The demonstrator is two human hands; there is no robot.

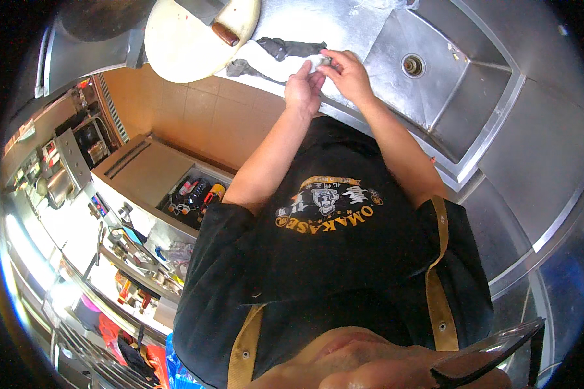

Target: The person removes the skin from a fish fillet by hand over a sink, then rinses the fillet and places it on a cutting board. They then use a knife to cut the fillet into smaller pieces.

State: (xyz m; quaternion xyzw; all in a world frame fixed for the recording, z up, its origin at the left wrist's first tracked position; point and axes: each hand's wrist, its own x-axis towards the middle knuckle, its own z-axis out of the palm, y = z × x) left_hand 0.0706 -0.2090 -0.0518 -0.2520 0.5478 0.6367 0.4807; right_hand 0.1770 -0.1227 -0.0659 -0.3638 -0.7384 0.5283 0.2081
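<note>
My left hand [303, 90] and my right hand [349, 74] meet over the counter edge, fingertips pinching a small pale greyish thing [324, 61]. It lies at the right end of a limp white cloth-like piece [272, 62]; whether the two are joined I cannot tell. Dark grey crumpled material [297, 49] lies along the far side of the white piece. Another dark grey crumpled bit [243, 68] shows on its near left side. Both rest on the stainless steel counter [316, 19], beside a round cutting board [185, 53].
A cleaver with a brown handle [225, 34] lies on the cutting board. Right of my hands is a steel sink [394, 39] with a drain [413, 65]. Behind me on the left, several bottles [197, 192] stand in a low cabinet [151, 163]. A wok-like pan [100, 17] sits far left.
</note>
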